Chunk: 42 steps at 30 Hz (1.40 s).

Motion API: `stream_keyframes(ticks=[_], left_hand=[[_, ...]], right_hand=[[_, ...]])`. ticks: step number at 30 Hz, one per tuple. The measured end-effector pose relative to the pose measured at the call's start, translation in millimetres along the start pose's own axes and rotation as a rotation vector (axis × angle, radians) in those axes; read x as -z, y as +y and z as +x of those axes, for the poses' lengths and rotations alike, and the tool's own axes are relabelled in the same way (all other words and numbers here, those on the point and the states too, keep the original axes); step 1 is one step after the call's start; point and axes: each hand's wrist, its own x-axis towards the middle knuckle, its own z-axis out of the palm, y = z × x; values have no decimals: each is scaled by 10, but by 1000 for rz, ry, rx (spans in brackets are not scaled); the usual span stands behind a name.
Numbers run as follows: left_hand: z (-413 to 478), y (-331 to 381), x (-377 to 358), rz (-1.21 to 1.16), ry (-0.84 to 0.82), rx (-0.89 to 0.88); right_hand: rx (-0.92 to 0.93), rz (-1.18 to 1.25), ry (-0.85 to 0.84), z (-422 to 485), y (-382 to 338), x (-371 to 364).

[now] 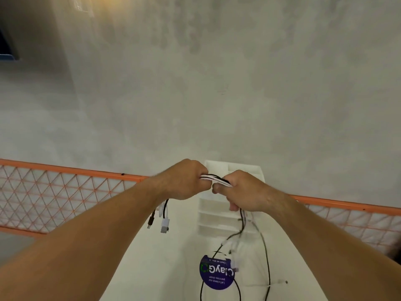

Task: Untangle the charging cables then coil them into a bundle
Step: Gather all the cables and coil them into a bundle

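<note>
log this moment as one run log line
left hand: grips cables | right hand: grips cables | plugs: hang below left hand | rest: trails onto table | coil: not yet

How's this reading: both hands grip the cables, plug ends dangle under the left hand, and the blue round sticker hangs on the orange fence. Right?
One error: the head view shows the blue round sticker lying on the white table, not the orange fence. The left hand and right hand do grip the cables, plug ends under the left.
</note>
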Motion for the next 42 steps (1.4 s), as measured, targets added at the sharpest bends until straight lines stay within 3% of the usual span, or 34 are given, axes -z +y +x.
stream_keyframes(ticks=[6,15,18,22,27,33,42], left_hand=[[-60,-219,-30,-41,16,85],[26,-127,-16,163,36,65],[56,-52,-25,140,48,63],[68,103,-18,157,49,13],[30,132,19,186,50,-28],[-4,-156,233,-26,207,55],[-21,-313,-102,-639,143,420]], right_hand=[[21,-171,135,-30,63,262],[-104,-271,100,-122,280,394],[-134,-168,13,-163,271,385],[-10,41,82,-122,124,241],[-45,177,-42,-90,85,47],[-84,507,-84,-165,203,-5],[-89,474,113,-91,51,120]])
